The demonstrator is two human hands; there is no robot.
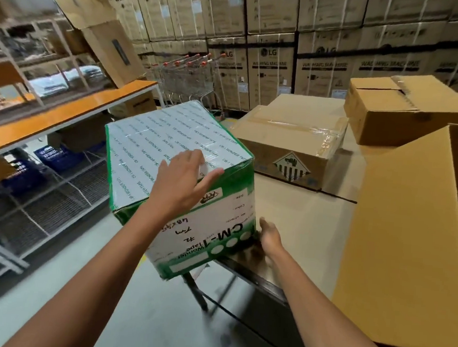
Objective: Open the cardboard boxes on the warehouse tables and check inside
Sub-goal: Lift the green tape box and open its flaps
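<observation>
Green-white box (pixel 180 153) tilted; left fingers (pixel 196 158) atop, right fingers (pixel 264 224) at lower corner.

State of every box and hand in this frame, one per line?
Green tape box: sealed, tilted, overhanging the table edge.
Left hand: flat on its top.
Right hand: at its lower corner, fingers hidden.
Taped brown box: sealed, lying flat.
Small brown box: flaps shut, tilted.

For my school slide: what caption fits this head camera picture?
Left hand on top, right hand at its lower corner: a green-and-white tape box tilted at the table edge.
</observation>
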